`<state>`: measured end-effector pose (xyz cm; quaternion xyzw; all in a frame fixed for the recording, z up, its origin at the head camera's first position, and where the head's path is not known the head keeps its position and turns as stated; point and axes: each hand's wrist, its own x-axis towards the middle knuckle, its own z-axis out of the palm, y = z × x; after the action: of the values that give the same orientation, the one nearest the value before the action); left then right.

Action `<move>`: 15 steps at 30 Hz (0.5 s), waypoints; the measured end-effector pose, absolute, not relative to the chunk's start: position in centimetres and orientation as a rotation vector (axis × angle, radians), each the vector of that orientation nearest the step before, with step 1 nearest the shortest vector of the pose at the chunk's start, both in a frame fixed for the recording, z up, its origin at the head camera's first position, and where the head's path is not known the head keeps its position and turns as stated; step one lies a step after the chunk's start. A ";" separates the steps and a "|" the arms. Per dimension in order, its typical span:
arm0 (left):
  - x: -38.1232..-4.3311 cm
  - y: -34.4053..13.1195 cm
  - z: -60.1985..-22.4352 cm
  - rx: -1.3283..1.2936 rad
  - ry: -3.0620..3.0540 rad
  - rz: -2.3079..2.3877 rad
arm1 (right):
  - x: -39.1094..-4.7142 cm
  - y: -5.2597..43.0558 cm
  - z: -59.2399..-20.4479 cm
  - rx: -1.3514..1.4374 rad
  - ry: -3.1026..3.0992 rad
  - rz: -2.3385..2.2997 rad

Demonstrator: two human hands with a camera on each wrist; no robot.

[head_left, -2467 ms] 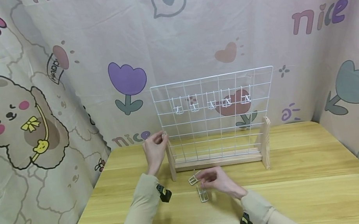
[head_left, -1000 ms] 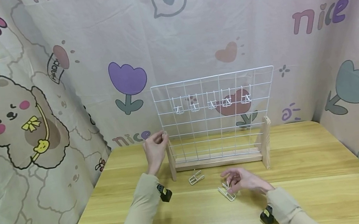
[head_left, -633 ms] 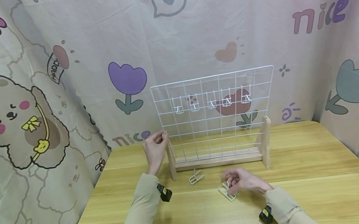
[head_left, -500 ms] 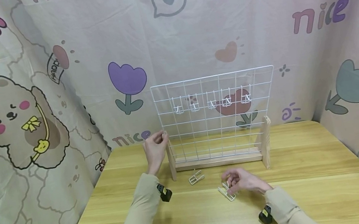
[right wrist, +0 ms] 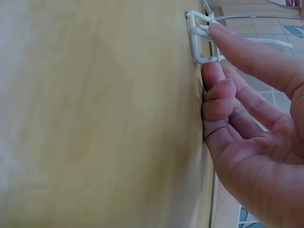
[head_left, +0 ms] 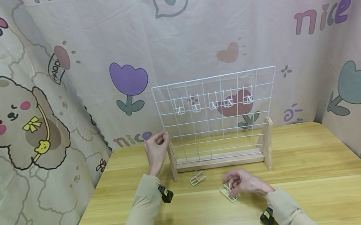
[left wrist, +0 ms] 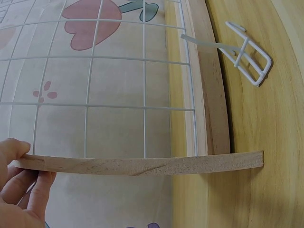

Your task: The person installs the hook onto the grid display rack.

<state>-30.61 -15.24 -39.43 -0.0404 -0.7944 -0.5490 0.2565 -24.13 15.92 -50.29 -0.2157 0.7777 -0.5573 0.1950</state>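
Note:
My left hand [head_left: 156,152] grips the top of the left wooden upright [left wrist: 142,165] of a stand, thumb on one face and fingers on the other. The stand holds a white wire grid panel [head_left: 212,77]. Low over the table in front, my right hand [head_left: 246,182] pinches a white wire hook [right wrist: 194,42] between thumb and index finger, the other fingers curled beneath. Part of that hook is hidden behind the fingers in the head view. A second white wire hook [head_left: 197,179] lies on the table by the stand's left foot, also visible in the left wrist view.
Several white hooks [head_left: 195,108] hang in a row on the upper part of the grid. The wooden base bar [head_left: 219,163] runs between two uprights on the wood-grain table [head_left: 306,203]. A printed curtain [head_left: 186,40] surrounds the table's back and sides.
Since the earliest frame, my right hand has moved right and slightly nearer with one hook, which has turned. Over the last second both hands stay put. The left hand keeps its grip throughout.

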 end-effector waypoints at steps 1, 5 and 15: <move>-30.6 -15.2 -39.4 -0.112 -2.155 -1.490 | -24.1 15.9 -50.3 -0.607 2.182 -1.561; -30.6 -15.2 -39.4 -0.115 -2.152 -1.485 | -24.1 15.8 -50.2 -0.603 2.184 -1.558; -30.6 -15.2 -39.5 -0.107 -2.155 -1.469 | -24.2 15.8 -50.3 -0.610 2.183 -1.545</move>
<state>-30.61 -15.16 -39.53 -0.0395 -0.7966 -0.5429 0.2627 -24.20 15.83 -50.31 -0.2181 0.7801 -0.5520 0.1981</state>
